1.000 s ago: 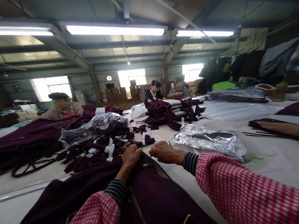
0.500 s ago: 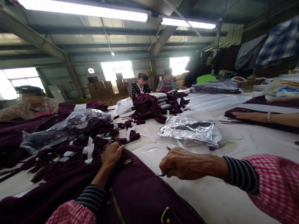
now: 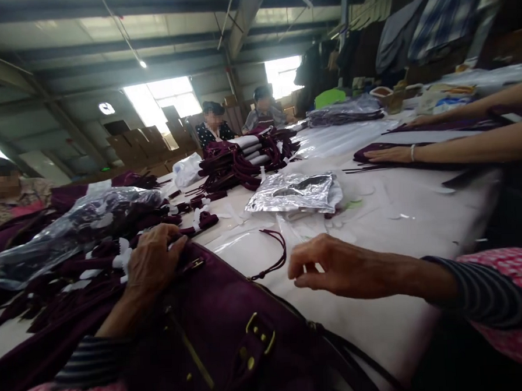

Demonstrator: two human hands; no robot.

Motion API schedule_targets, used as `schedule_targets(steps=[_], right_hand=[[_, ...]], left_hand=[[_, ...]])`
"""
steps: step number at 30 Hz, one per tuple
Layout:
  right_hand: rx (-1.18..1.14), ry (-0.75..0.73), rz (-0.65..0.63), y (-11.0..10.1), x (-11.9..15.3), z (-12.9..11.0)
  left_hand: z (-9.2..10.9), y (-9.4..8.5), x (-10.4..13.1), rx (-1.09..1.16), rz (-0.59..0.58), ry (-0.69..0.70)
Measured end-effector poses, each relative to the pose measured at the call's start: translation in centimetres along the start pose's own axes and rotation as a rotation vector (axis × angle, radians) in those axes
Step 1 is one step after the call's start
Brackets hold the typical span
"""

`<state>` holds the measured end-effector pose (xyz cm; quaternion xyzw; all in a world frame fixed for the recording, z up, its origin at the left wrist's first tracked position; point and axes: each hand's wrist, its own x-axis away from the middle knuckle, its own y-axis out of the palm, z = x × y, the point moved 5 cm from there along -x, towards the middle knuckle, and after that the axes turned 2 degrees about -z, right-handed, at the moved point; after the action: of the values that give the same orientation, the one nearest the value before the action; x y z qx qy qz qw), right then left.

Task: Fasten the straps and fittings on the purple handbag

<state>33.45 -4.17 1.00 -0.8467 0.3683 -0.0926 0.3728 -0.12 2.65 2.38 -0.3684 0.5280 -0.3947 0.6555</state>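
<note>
A dark purple handbag (image 3: pixel 223 314) with gold zips and buckle fittings lies in front of me on the pale table. My left hand (image 3: pixel 155 262) is closed at the bag's upper left corner, its fingertips partly hidden. A zip along the bag's edge ends in a thin purple cord pull (image 3: pixel 283 250), which lies loose on the table. To the right of that cord, my right hand (image 3: pixel 335 267) hovers empty, fingers curved, with a gap between thumb and forefinger. Rolled purple straps (image 3: pixel 196 222) with white paper bands lie beyond my left hand.
A crinkled silver-and-clear plastic packet (image 3: pixel 293 194) lies ahead. Behind it is a stack of purple bags (image 3: pixel 245 158). Clear plastic (image 3: pixel 87 219) covers goods at left. A co-worker's hand (image 3: pixel 394 154) presses purple pieces at right; other people sit across the table.
My right hand has let go of the zip's cord pull and moved slightly right, its fingers loosening. The view has turned to the right, and more of the bag's buckle shows.
</note>
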Motion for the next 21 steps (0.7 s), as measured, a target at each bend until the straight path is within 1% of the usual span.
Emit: schedule_targets(steps=[1, 2, 3, 4, 5, 6, 7, 9, 10, 12, 14, 16, 18, 20, 21], right_hand=[[-0.137, 0.095, -0.063, 0.5, 1.1, 0.4], [-0.28, 0.178, -0.135, 1.3, 2.1, 0.8], [-0.406, 0.238, -0.205, 2.1, 2.9, 1.0], [-0.501, 0.266, -0.264, 2.9, 3.6, 1.2], [-0.564, 0.269, -0.305, 3.5, 4.1, 1.2], [-0.593, 0.263, -0.324, 3.9, 4.4, 1.3], [-0.585, 0.252, -0.318, 4.2, 4.5, 1.4], [-0.456, 0.222, -0.254, 4.1, 4.5, 1.5], [-0.344, 0.204, -0.217, 4.0, 4.5, 1.5], [-0.077, 0.138, -0.136, 3.5, 4.4, 1.0], [0.132, 0.077, -0.084, 3.4, 4.4, 0.1], [0.21, 0.061, -0.082, 3.7, 4.4, -0.6], [0.225, 0.079, -0.095, 4.0, 4.3, -0.8], [0.237, 0.085, -0.096, 4.3, 4.0, -0.8], [0.259, 0.073, -0.101, 4.4, 3.9, -0.7]], left_hand=[[2.4, -1.4, 1.6, 0.02, 0.014, 0.164], [5.2, -2.6, 3.6, 0.063, 0.0, 0.35], [8.0, -3.7, 6.2, 0.146, -0.03, 0.536], [10.8, -4.3, 9.0, 0.207, -0.118, 0.701], [13.4, -4.4, 12.0, 0.236, -0.248, 0.834], [15.7, -4.2, 14.9, 0.241, -0.351, 0.954], [17.7, -3.7, 17.6, 0.229, -0.419, 1.054], [20.2, -2.7, 21.4, 0.237, -0.376, 1.213], [20.8, -2.0, 22.4, 0.216, -0.326, 1.217], [21.2, -1.0, 23.1, 0.187, -0.271, 1.187], [21.0, -0.5, 22.9, 0.166, -0.278, 1.136], [20.7, -0.5, 22.8, 0.157, -0.332, 1.115], [20.2, -0.3, 23.1, 0.191, -0.393, 1.065], [19.4, 0.4, 23.1, 0.278, -0.403, 0.936], [19.0, 1.0, 22.9, 0.334, -0.398, 0.857]])
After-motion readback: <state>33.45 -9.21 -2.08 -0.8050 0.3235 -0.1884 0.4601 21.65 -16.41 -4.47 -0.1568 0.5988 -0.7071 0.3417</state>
